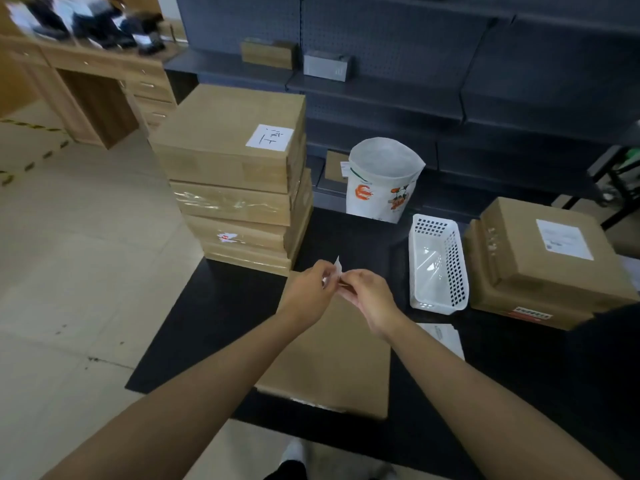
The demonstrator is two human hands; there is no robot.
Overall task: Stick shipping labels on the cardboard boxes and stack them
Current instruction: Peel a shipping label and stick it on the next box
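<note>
Hands meet above the flat brown cardboard box [332, 358] on the black table [207, 323], pinching a small white paper label [337, 266].
Left hand [308, 292] and right hand [367, 292] both curl fingertips onto the label, its corner sticking up between them. Far left, a stack of labelled brown boxes [232, 174]; to the right a white perforated plastic basket [438, 265], two more brown boxes [543, 261], and a white printed bag [382, 178] behind. Nothing sits between hands and box.
</note>
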